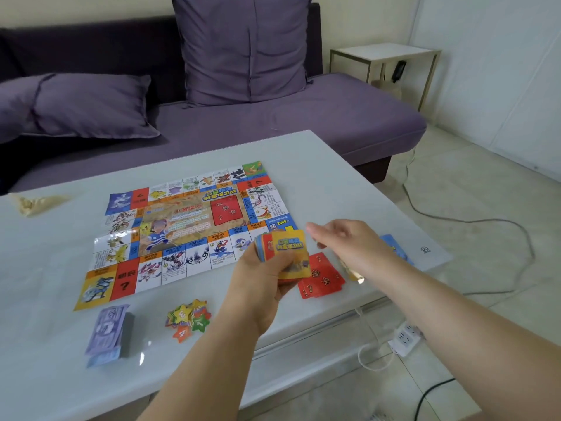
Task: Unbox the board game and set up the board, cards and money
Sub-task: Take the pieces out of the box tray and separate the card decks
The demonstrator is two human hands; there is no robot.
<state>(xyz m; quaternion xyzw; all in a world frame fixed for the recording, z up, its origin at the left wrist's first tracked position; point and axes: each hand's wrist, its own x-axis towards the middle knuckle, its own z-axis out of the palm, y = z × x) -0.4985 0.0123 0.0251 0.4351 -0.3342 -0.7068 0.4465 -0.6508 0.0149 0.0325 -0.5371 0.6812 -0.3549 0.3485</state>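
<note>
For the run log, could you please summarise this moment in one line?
board unfolded | left hand grips card deck | right hand open near red cards

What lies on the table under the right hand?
A pile of red cards shows below the right hand. A blue item and a yellowish item peek out beside the forearm; the arm covers most of them.

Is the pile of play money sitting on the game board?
No, the play money lies on the table in front of the game board.
</note>
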